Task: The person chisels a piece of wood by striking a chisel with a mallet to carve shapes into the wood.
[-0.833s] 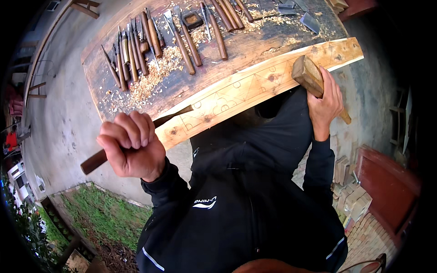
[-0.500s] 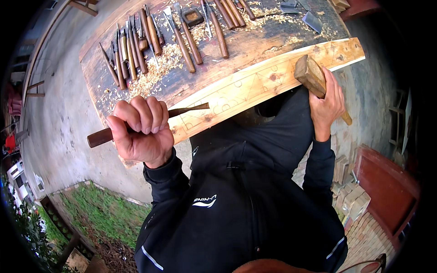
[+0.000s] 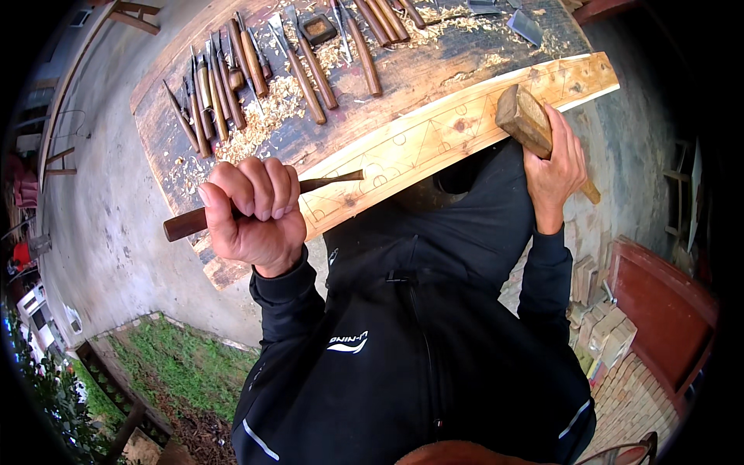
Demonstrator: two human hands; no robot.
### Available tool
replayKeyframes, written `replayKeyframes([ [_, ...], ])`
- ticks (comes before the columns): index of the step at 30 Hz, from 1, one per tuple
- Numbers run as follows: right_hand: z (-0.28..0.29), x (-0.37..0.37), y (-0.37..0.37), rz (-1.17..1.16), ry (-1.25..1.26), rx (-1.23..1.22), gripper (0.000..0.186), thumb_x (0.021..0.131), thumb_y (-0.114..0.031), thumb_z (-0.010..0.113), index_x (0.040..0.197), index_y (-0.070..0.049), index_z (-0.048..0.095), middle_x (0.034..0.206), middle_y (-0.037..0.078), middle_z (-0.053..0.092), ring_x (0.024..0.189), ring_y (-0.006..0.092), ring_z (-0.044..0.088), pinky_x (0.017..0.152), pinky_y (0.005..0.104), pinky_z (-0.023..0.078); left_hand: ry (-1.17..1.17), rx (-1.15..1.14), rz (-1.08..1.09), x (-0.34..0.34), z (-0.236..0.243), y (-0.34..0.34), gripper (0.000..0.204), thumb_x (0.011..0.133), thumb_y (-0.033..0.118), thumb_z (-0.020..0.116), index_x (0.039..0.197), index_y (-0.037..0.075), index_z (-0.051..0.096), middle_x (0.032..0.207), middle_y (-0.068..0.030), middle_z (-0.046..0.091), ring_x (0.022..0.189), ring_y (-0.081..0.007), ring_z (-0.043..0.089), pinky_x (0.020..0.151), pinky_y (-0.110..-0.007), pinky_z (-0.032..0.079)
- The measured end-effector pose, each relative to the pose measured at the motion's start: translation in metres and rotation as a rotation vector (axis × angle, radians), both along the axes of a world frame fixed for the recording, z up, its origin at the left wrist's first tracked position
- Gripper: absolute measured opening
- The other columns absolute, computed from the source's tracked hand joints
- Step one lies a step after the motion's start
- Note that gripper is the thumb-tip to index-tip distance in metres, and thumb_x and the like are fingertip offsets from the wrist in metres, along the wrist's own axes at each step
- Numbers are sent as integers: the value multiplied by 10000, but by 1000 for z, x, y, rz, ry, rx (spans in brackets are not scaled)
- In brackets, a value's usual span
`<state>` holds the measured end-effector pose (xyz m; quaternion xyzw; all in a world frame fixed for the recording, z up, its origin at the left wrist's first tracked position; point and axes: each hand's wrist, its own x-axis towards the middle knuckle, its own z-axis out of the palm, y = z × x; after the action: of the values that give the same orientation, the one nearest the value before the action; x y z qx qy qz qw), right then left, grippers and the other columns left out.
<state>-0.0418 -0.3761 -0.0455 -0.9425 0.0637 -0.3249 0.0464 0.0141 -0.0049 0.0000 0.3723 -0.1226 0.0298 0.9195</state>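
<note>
In my left hand (image 3: 260,209) is a wood chisel (image 3: 186,225), gripped in a closed fist. Its dark handle sticks out to the left, and its flared blade points right, over the left part of a pale board (image 3: 442,128). I cannot tell whether the blade touches the wood. Pencilled circles, arcs and straight lines mark the board, which lies along the near edge of the workbench. My right hand (image 3: 559,167) is wrapped round a wooden mallet (image 3: 524,120); the blocky head is up beside the board's near edge, and the handle end shows below the hand.
Several chisels (image 3: 225,93) with wooden handles lie across the workbench (image 3: 163,139) among wood shavings (image 3: 263,124). A small dark square block (image 3: 318,29) and a bluish flat stone (image 3: 525,28) rest farther back. Brown-red panel (image 3: 659,310) and wood blocks (image 3: 608,333) stand at lower right.
My left hand has shifted slightly right with the chisel. The mallet and the bench appear a little higher and farther left in the picture; both grips are unchanged.
</note>
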Motion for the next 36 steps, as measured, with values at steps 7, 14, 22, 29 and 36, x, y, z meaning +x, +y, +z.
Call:
replayKeyframes([
  [7,0,1,1,2,-5,-2,653,675,2,780,1304,-149,690,1227,65,729,1043,283,703,911,371,539,14,2,3,1,-4,-4,536,1115,437,411,667,150,343,562,27,317,467,-100,290,449,-264,256],
  [14,0,2,0,-4,-16,20,657,666,14,778,1295,-155,694,1224,61,730,1054,281,701,919,367,538,20,-2,14,4,-6,-7,534,1115,428,415,664,153,336,555,30,308,451,-99,276,435,-261,242],
  [22,2,3,1,-8,-12,25,652,665,9,791,1289,-155,696,1222,56,731,1055,281,700,917,364,536,10,33,3,6,-5,-9,521,1118,405,415,667,155,338,548,36,302,450,-96,258,435,-264,233],
  [29,0,1,1,5,-17,15,643,674,8,783,1291,-151,695,1210,61,737,1059,276,705,907,363,542,-15,86,-6,3,-4,-15,481,1120,342,401,687,141,341,549,27,287,455,-98,221,434,-282,201],
  [36,33,23,32,264,26,38,747,641,18,785,1343,-215,680,1198,43,750,1026,248,733,868,349,603,-41,216,6,4,9,-44,419,1083,221,464,700,130,321,560,22,272,464,-91,184,445,-288,180],
])
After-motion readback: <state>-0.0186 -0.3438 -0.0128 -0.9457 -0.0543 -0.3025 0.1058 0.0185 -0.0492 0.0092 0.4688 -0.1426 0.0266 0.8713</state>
